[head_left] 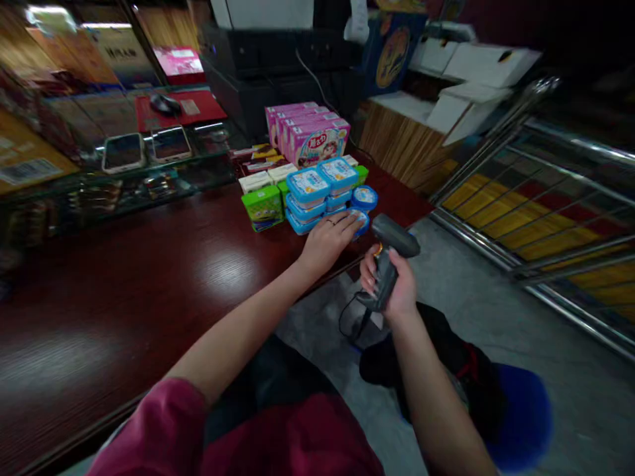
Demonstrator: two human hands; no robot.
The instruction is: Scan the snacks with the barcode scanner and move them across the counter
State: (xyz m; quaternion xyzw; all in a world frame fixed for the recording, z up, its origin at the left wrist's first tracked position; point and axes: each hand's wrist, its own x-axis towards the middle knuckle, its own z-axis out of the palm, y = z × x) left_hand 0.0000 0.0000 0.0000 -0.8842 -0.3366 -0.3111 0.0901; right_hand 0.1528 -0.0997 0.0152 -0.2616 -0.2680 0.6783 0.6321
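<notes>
My right hand (389, 284) grips a dark grey handheld barcode scanner (394, 237) by its handle, beyond the table's front edge, with a cable hanging below. My left hand (330, 238) reaches over the front of the stacked goods, fingers stretched out and their tips on a round blue-lidded tub (364, 219); its thumb is hidden. Another round blue tub (364, 197) stands just behind. Stacked rectangular blue-lidded tubs (308, 184) sit beside and behind my left hand. Green boxes (262, 207) stand to their left, and pink-purple boxes (320, 140) line up at the back.
A dark red wooden table (149, 264) carries the goods. At its right stand a metal wire rack (496, 192) and a cardboard box (401, 142). Black equipment (278, 79) is behind. A mouse (165, 104) lies on a red mat at the back left. A blue stool (523, 410) stands lower right.
</notes>
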